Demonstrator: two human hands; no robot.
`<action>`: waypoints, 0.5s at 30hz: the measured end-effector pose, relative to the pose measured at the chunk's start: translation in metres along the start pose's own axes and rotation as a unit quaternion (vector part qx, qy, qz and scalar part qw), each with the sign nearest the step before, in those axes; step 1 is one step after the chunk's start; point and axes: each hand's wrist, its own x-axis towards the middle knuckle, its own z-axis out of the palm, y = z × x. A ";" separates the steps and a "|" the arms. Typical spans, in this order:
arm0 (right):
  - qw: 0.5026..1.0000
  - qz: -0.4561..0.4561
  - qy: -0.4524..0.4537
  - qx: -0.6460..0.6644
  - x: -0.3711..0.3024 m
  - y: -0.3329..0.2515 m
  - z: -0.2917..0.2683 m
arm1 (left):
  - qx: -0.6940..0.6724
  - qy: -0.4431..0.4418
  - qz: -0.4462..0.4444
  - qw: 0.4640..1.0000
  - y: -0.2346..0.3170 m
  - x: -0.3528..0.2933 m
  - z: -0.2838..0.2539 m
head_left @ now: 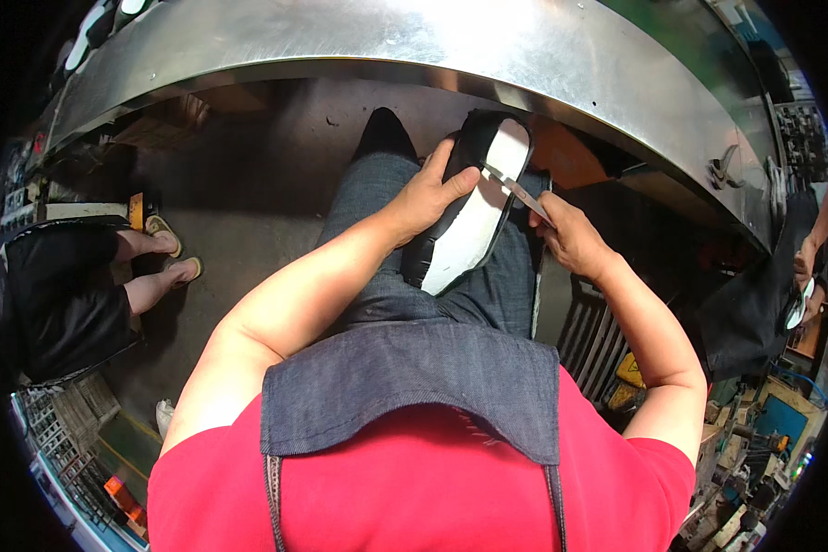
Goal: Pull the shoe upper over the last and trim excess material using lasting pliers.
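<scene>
A black shoe upper on its last, with a white insole facing up, rests across my jeans-clad thighs with its far end tilted away. My left hand is wrapped round its left side, thumb near the insole's edge. In my right hand is a slim, knife-like metal tool. Its tip lies over the narrow middle of the insole, close to my left thumb. Whether the tip cuts or only touches there, I cannot tell.
A shiny metal bench curves across in front of me, above my knees. A seated person's sandalled feet are at the left. At the far right, another person's hand holds a white-soled piece. Tools crowd the lower right.
</scene>
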 end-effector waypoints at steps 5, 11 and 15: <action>0.997 -0.065 0.033 -0.028 -0.022 -0.024 -0.005 | 0.038 0.009 -0.003 0.999 -0.005 0.003 -0.003; 0.978 -0.043 0.174 0.108 -0.015 -0.051 0.011 | 0.093 0.050 -0.004 0.994 0.016 -0.001 0.011; 0.993 0.010 0.118 -0.023 0.012 -0.038 0.015 | 0.141 0.068 -0.004 0.988 0.014 -0.003 0.011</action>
